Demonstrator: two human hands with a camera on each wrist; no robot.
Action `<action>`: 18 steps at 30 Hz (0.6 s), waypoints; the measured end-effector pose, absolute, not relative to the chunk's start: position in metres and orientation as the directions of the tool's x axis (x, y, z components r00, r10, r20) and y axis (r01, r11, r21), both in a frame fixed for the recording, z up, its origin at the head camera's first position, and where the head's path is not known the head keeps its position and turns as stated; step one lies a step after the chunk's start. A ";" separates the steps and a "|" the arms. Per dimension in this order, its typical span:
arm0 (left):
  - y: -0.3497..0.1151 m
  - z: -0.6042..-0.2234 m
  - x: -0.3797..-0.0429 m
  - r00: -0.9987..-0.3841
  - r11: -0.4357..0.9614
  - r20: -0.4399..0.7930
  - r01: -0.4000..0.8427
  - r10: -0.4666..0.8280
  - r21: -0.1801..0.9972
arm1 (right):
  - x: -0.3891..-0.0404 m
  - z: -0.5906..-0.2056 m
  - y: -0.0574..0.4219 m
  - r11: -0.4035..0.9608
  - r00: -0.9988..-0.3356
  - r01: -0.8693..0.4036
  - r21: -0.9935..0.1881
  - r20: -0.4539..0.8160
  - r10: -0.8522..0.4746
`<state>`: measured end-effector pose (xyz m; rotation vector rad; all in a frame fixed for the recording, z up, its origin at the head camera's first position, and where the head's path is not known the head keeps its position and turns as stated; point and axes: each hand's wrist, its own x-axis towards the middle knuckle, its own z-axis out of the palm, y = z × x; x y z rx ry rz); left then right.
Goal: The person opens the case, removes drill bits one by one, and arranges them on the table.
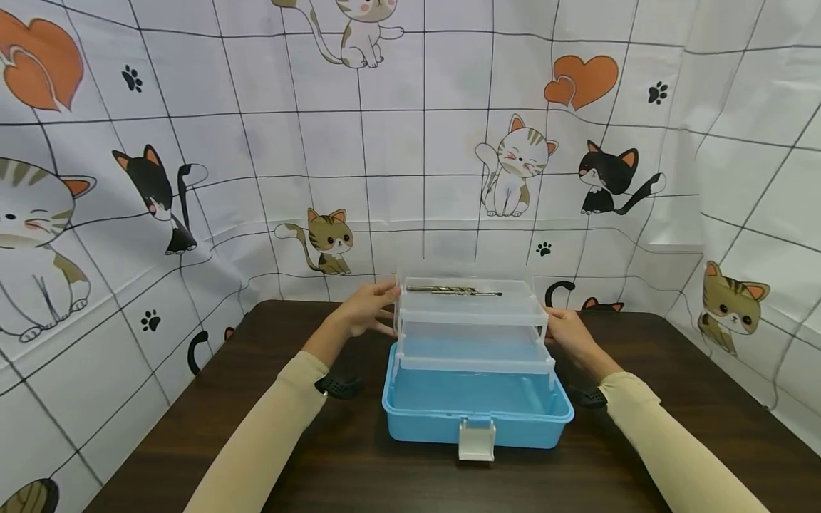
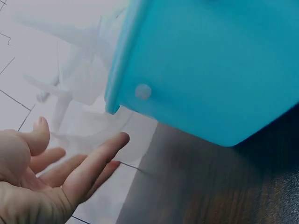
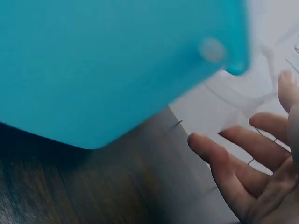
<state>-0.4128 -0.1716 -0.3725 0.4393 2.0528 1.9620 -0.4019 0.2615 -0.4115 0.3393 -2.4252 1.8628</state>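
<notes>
A blue plastic toolbox (image 1: 477, 427) stands on the table with its clear lid (image 1: 465, 271) raised and two clear trays spread in steps above the base. Gold and silver drill bits (image 1: 442, 290) lie in the upper tray (image 1: 513, 310); the lower tray (image 1: 474, 363) and blue base hold nothing visible. My left hand (image 1: 365, 310) is at the left side of the lid and upper tray, its fingers loosely extended in the left wrist view. On the other side, my right hand (image 1: 573, 336) has its fingers spread beside the lid. Exact fingertip contact is hard to tell.
The dark brown wooden table (image 1: 308, 456) reaches back to a white gridded sheet (image 1: 423, 142) printed with cats and hearts. A white latch (image 1: 477, 440) hangs from the toolbox front. Dark wrist straps (image 1: 340, 387) sit on both arms.
</notes>
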 end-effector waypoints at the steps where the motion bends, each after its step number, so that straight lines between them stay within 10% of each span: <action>1: -0.172 -0.373 -0.412 -0.921 0.037 0.001 0.017 0.390 0.999 | -0.402 -0.412 0.260 0.272 -0.975 -0.213 -0.938 0.183 -0.129; 18: -0.173 -0.380 -0.411 -0.908 0.014 -0.107 -0.111 0.405 0.994 | -0.404 -0.421 0.254 0.330 -0.983 -0.185 -0.926 0.175 -0.061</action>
